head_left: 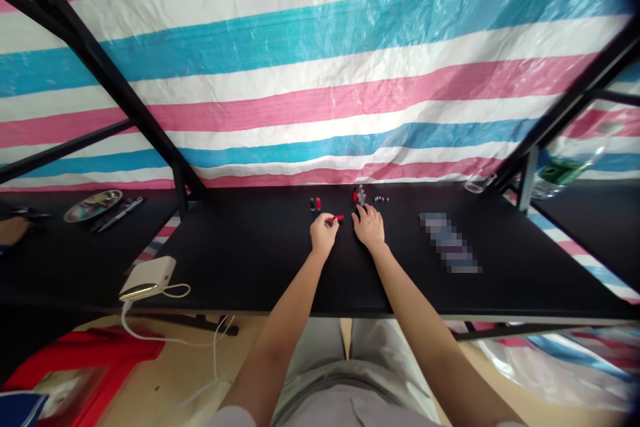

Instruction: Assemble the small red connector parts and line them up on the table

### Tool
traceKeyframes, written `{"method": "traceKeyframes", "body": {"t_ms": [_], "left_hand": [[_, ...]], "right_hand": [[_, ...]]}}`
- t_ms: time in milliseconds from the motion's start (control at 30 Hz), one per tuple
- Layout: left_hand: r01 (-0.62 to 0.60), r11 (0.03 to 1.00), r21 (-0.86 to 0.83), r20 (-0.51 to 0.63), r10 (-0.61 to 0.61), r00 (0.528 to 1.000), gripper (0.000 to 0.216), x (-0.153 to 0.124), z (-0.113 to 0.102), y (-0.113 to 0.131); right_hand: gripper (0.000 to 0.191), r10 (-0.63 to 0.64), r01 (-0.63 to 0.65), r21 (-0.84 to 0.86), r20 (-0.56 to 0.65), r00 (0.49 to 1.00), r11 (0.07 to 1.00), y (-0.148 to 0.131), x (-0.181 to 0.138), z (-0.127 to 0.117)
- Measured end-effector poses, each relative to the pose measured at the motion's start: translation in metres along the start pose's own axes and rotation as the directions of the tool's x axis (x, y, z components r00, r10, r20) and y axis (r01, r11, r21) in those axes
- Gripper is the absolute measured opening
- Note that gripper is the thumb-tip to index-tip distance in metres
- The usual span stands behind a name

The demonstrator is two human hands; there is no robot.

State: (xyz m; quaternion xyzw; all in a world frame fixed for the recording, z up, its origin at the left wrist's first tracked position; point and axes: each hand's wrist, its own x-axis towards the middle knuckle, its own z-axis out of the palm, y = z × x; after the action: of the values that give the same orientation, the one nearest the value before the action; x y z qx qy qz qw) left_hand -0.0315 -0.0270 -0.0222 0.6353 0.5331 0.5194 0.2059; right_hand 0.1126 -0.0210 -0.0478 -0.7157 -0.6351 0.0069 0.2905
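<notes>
My left hand [324, 235] is closed in a pinch on a short red pen-like piece [339, 217], which points to the right just above the black table. My right hand [369, 225] rests palm down with its fingers apart. Its fingertips are at a small cluster of pale, clear-grey tubes [361, 196]; whether they touch is hard to tell. A red piece [355, 195] stands beside those tubes. Beyond my left hand are a small black piece [313, 203] and a small red piece [319, 203], side by side. Several tiny silvery parts [381, 199] lie in a row to the right.
A white power bank [150, 277] with a cable lies at the table's left front. A blurred-out flat item [450, 243] lies to the right, a clear cup [480, 181] at the back right. On the left table are a metal dish [93, 206], pens and another person's hand [14, 230].
</notes>
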Motion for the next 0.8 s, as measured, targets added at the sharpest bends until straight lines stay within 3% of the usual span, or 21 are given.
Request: {"method": "traceKeyframes", "body": {"t_ms": [133,333,633,800], "left_hand": [[0.075,0.987,-0.140,-0.065,-0.084,0.994,0.010,-0.002,-0.011,0.001],[0.170,0.949,-0.264,-0.102,-0.203,0.974,0.013,0.000,-0.012,0.002],[0.127,0.951,-0.280,-0.133,-0.170,0.976,0.019,-0.002,-0.011,-0.002],[0.130,0.941,-0.313,-0.145,-0.183,0.972,0.021,-0.001,-0.012,-0.001]], "right_hand": [[0.041,0.023,-0.022,-0.015,0.035,0.999,1.000,-0.003,-0.001,-0.002],[0.041,0.012,-0.012,-0.006,0.033,0.999,1.000,-0.005,-0.003,-0.005],[0.025,-0.150,0.201,0.226,-0.223,0.963,0.953,-0.010,-0.011,-0.027],[0.023,-0.204,0.254,0.282,-0.194,0.960,0.925,-0.015,-0.015,-0.025]]}}
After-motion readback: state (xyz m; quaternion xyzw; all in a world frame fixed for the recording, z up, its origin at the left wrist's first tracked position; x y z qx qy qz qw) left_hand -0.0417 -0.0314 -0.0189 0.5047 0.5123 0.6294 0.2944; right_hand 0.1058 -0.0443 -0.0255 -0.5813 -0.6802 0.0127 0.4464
